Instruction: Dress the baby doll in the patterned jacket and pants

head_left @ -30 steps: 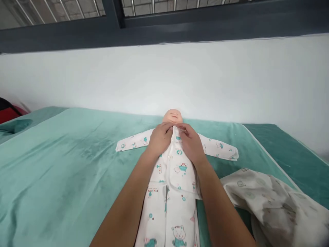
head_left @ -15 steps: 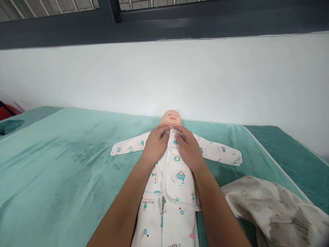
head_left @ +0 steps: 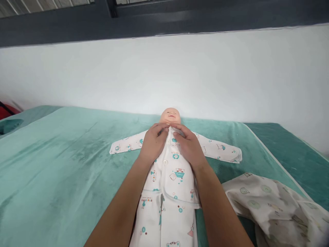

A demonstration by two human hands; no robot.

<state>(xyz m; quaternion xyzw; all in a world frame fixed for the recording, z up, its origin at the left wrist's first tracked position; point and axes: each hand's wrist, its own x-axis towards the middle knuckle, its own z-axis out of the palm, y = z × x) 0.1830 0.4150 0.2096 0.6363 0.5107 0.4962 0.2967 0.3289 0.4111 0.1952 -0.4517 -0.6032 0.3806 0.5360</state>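
Note:
A baby doll (head_left: 170,116) lies on its back, dressed in a white printed baby jacket (head_left: 177,185) with buttons down the front and matching trousers (head_left: 174,226). Both sleeves stretch out to the sides. At the neck, my left hand (head_left: 154,142) has its fingers curled on the jacket's collar edge, left of the opening. My right hand (head_left: 189,145) grips the collar from the other side, thumb bent in over the chest. The fingertips of both hands nearly meet just under the doll's chin. A button shows lower on the chest.
Green plush cloth (head_left: 64,171) covers the surface under the doll. A crumpled printed cloth (head_left: 277,209) lies at the lower right. Behind the doll's head rises a white wall (head_left: 164,72) below a dark window frame (head_left: 180,20). Something red (head_left: 6,111) is at the far left.
The view has shifted slightly. Both hands stay at the collar, with the fingertips a little closer together at the neck.

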